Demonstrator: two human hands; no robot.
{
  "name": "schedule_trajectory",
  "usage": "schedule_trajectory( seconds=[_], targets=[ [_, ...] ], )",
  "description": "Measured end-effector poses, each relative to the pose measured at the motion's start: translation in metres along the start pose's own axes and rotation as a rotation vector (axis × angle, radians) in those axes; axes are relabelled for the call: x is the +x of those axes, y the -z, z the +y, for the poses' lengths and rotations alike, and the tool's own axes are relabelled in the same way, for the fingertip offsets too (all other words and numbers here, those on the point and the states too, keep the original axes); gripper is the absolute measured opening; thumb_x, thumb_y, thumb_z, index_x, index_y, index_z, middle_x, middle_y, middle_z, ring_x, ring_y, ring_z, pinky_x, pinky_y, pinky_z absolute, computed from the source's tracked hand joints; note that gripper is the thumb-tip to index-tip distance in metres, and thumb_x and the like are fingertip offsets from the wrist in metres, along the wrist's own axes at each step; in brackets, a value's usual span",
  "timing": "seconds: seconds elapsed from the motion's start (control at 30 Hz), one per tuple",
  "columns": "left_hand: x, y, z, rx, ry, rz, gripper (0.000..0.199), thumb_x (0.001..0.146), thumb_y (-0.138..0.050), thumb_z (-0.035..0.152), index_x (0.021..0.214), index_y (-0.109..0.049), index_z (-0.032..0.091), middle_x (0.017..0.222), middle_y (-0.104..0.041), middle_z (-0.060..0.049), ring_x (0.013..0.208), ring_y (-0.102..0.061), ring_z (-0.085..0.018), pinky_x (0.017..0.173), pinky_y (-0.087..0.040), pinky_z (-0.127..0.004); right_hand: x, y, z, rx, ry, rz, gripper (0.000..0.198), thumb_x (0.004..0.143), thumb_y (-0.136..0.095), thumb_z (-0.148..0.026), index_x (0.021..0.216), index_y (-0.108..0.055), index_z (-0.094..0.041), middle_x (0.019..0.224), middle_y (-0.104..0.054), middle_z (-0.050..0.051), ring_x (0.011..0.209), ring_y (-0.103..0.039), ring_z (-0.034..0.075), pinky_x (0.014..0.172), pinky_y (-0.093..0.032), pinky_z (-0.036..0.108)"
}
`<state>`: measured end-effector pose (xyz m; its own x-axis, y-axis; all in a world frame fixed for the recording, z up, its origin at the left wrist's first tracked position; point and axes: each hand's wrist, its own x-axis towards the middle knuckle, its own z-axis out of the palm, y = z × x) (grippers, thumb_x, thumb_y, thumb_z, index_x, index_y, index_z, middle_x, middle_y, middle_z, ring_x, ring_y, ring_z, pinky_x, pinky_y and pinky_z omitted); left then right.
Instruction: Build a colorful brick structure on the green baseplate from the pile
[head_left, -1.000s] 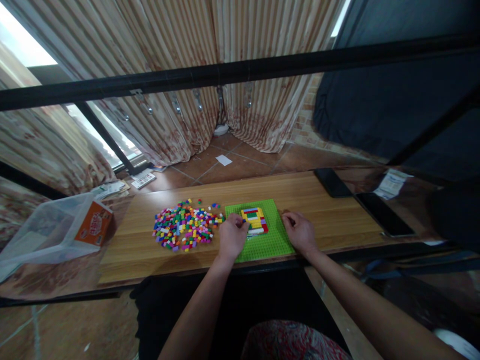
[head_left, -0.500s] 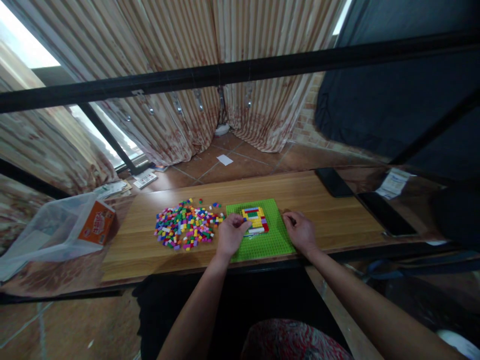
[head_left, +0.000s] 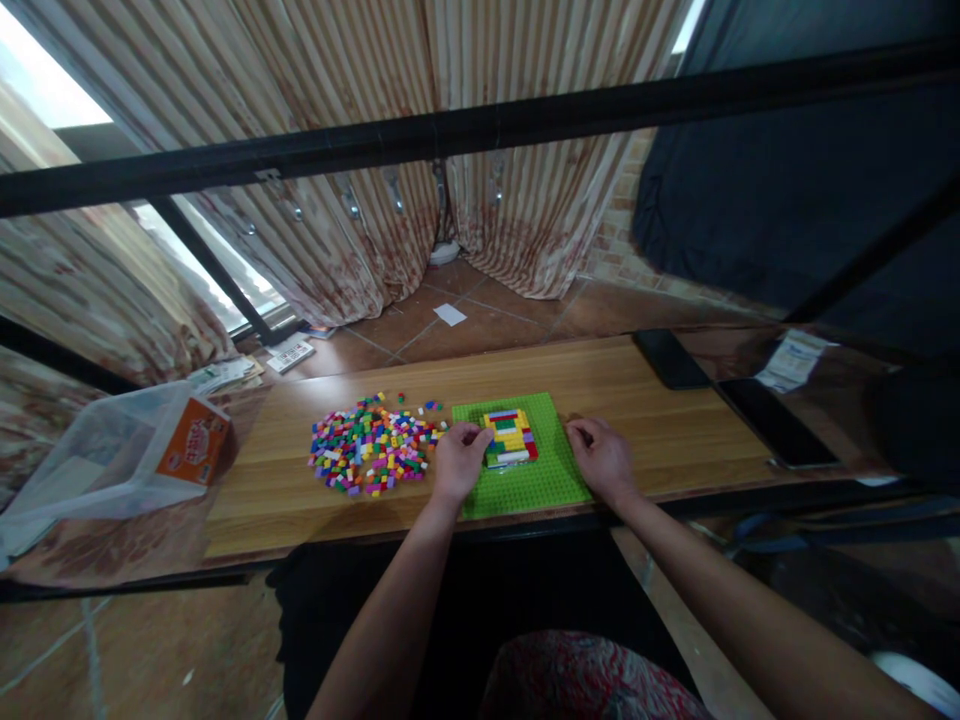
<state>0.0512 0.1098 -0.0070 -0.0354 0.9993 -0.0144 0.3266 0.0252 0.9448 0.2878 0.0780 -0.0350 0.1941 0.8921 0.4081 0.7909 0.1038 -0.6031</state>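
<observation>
On the bench lies a green studded baseplate [head_left: 555, 485]. A low build of toy bricks [head_left: 511, 440] in yellow, red, white, blue and green stands on it. At the build's left edge is my left hand [head_left: 460, 462], thumb and finger brought together; whatever sits between the tips is too small or hidden to make out. Over the plate's right edge rests my right hand [head_left: 602, 460], its fingers curled in. Any thing inside that curl cannot be made out. Left of the plate spreads a pile of loose toy bricks [head_left: 375, 445] in many colours.
A clear plastic bin [head_left: 112, 450] with an orange label stands left of the wooden board [head_left: 262, 500]. Two dark phones, one at the back [head_left: 671, 359] and another phone [head_left: 778, 423], lie to the right near a paper packet [head_left: 795, 360]. A black rail [head_left: 465, 135] crosses beyond.
My left hand has shifted slightly left, off the build's edge; the blue brick seen at its fingertips is no longer clearly visible there. My right hand stays at the plate's right edge.
</observation>
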Motion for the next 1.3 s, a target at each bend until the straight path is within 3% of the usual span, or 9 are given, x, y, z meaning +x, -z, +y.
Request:
schedule_trajectory(
  seconds=[0.37, 0.67, 0.77, 0.87, 1.0, 1.1, 1.3],
  targets=[
    [-0.002, -0.002, 0.008, 0.013, 0.015, 0.02, 0.02, 0.076, -0.064, 0.033, 0.065, -0.061, 0.015, 0.06, -0.06, 0.001, 0.058, -0.054, -0.011, 0.056, -0.039, -0.022, 0.0, -0.002, 0.001, -0.017, 0.005, -0.002, 0.035, 0.089, -0.044, -0.042, 0.084, -0.068, -0.018, 0.084, -0.068, 0.009, 0.075, -0.062, 0.022, 0.069, -0.045, 0.032],
    [-0.017, 0.005, 0.009, -0.009, -0.096, 0.05, 0.023, 0.083, -0.058, 0.035, 0.072, -0.062, 0.015, 0.062, -0.059, 0.001, 0.06, -0.053, -0.011, 0.058, -0.039, -0.022, -0.002, 0.001, 0.006, -0.095, 0.032, -0.027, 0.046, 0.089, -0.038, -0.052, 0.084, -0.068, -0.017, 0.086, -0.068, 0.011, 0.073, -0.061, 0.023, 0.066, -0.045, 0.033],
    [-0.021, 0.023, 0.012, 0.051, -0.124, 0.058, 0.017, 0.084, -0.053, 0.026, 0.075, -0.063, 0.016, 0.067, -0.063, 0.0, 0.063, -0.056, -0.011, 0.061, -0.04, -0.021, -0.003, 0.0, 0.009, -0.105, 0.03, -0.018, 0.051, 0.089, -0.036, -0.056, 0.084, -0.068, -0.017, 0.088, -0.068, 0.013, 0.072, -0.061, 0.023, 0.065, -0.044, 0.034],
    [-0.018, 0.054, 0.012, 0.202, -0.082, 0.152, 0.015, 0.084, -0.05, 0.018, 0.08, -0.065, 0.017, 0.074, -0.067, -0.002, 0.069, -0.06, -0.012, 0.066, -0.043, -0.022, -0.003, 0.0, 0.011, -0.128, 0.017, -0.033, 0.053, 0.088, -0.035, -0.058, 0.085, -0.069, -0.017, 0.088, -0.068, 0.013, 0.07, -0.061, 0.024, 0.064, -0.044, 0.035],
    [-0.013, 0.103, 0.01, 0.594, 0.074, 0.349, 0.02, 0.084, -0.048, 0.015, 0.087, -0.068, 0.018, 0.092, -0.07, -0.008, 0.085, -0.064, -0.019, 0.076, -0.045, -0.028, -0.003, 0.0, 0.013, -0.143, 0.022, -0.049, 0.054, 0.088, -0.034, -0.057, 0.086, -0.068, -0.016, 0.087, -0.068, 0.013, 0.072, -0.061, 0.024, 0.066, -0.045, 0.036],
    [-0.013, 0.132, 0.004, 0.754, 0.231, 0.366, 0.024, 0.081, -0.049, 0.011, 0.092, -0.069, 0.019, 0.099, -0.069, -0.011, 0.093, -0.064, -0.022, 0.08, -0.045, -0.03, -0.003, 0.0, 0.013, -0.145, 0.024, -0.046, 0.053, 0.088, -0.034, -0.057, 0.087, -0.068, -0.016, 0.088, -0.068, 0.013, 0.074, -0.062, 0.025, 0.067, -0.046, 0.036],
    [-0.021, 0.15, -0.012, 0.86, 0.332, 0.328, 0.024, 0.079, -0.057, 0.019, 0.099, -0.07, 0.02, 0.105, -0.067, -0.012, 0.102, -0.062, -0.024, 0.084, -0.046, -0.032, -0.004, 0.0, 0.011, -0.148, -0.007, -0.06, 0.049, 0.087, -0.037, -0.055, 0.087, -0.068, -0.017, 0.088, -0.068, 0.013, 0.074, -0.061, 0.024, 0.066, -0.045, 0.035]
  ],
)
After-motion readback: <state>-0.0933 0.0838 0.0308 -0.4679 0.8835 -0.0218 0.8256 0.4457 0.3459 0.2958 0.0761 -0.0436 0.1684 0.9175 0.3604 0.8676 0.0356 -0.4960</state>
